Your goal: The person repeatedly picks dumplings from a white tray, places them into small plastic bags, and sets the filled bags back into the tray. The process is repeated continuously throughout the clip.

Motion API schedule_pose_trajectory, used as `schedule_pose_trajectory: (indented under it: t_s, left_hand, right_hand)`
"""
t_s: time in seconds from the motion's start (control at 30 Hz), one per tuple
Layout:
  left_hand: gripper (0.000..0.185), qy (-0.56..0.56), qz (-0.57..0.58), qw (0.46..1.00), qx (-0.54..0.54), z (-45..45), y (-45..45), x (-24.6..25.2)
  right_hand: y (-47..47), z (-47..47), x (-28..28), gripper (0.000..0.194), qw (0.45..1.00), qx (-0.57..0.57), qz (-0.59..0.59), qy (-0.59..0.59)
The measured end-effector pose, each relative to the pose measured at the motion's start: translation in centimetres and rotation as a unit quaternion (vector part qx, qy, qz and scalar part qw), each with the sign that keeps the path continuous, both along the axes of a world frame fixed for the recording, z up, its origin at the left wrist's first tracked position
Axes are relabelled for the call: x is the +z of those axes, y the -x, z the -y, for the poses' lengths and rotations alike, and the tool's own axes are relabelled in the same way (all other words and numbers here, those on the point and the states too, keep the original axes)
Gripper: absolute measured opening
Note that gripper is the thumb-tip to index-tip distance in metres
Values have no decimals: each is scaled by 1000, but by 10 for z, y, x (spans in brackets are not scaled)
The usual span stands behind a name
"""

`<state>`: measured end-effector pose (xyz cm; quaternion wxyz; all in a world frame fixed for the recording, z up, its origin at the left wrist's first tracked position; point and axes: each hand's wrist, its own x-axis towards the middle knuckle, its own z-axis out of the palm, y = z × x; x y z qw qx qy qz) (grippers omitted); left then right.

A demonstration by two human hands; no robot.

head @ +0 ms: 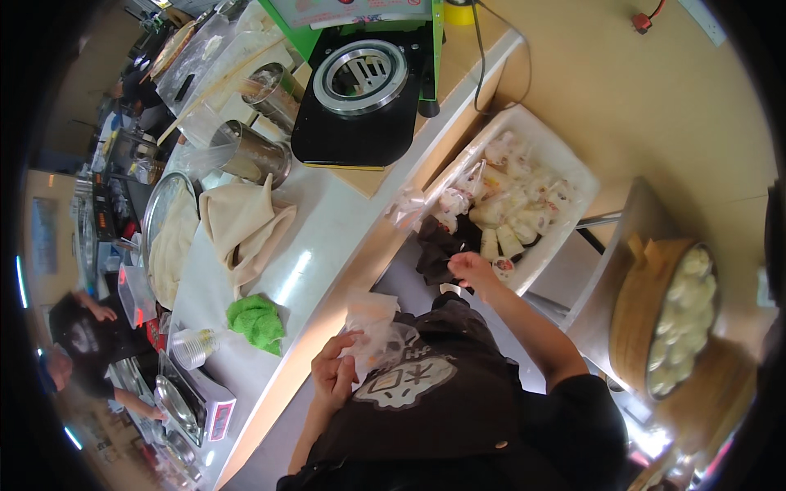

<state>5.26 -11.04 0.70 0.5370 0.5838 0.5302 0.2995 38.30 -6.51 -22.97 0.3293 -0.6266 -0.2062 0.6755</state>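
Note:
My left hand (334, 371) grips a bunch of thin clear plastic bags (376, 328) in front of my dark apron (448, 429). My right hand (471, 271), its fingers pinched, is at the edge of a crumpled dark cloth (435, 248). That cloth hangs over the near corner of a white foam box (568, 153). Inside the box lie several pale food rolls (508, 240) and other pieces wrapped in clear plastic (503, 147). My right fingertips are partly hidden.
A green cup-sealing machine (356, 132), steel canisters (255, 153), a beige cloth (245, 224), a green towel (255, 322), stacked plastic cups (193, 348) and a scale (220, 417) stand along the counter (307, 258). A bamboo steamer (635, 307) holds pale buns at right. Another person (92, 331) works across the counter.

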Motion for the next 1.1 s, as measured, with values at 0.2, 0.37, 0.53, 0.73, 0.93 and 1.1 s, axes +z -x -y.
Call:
schedule_pose_trajectory:
  t_s: [0.2,0.37,0.53,0.73,0.93,1.1]
  left_hand:
    - [45,93,-11,989,118,41,23,-34]
    - [44,119,-42,985,116,50,14,-73]
    - [42,125,-79,984,99,46,6,-92]
    - [38,185,-67,975,103,36,-9,-112]
    - [39,76,-134,988,-3,32,-12,-134]
    - [34,244,-125,959,74,32,-12,-132]
  right_hand:
    - [-35,-51,-153,34,906,-1,422,-14]
    - [-53,-69,-230,44,860,16,509,44]
    - [-95,-30,-242,60,833,-4,514,203]
    - [-96,1,-242,75,786,188,573,139]
    - [-77,-28,-275,89,770,170,558,259]
    - [-76,-36,-304,92,744,172,595,252]
